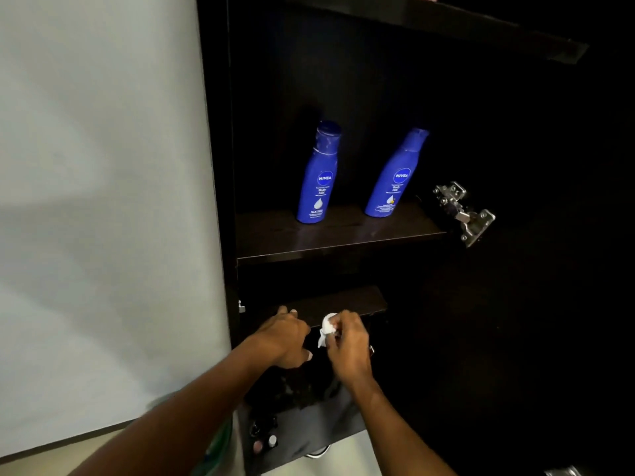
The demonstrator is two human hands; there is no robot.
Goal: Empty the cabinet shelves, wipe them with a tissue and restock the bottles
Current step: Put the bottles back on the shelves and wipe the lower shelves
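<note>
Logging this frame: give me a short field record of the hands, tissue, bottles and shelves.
left hand: fingers reach to the front edge of the lower shelf, holding nothing
right hand: pinches a crumpled white tissue, close beside the left hand
upper shelf: left blue bottle and right blue bottle, both upright, apart
lower shelf: no bottles on the visible part
below: small bottles, dim, details unclear
hinge: metal, right of the upper shelf

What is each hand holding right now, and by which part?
Right hand pinches the crumpled white tissue by its bunched top, a tail hanging below. Left hand holds nothing.
</note>
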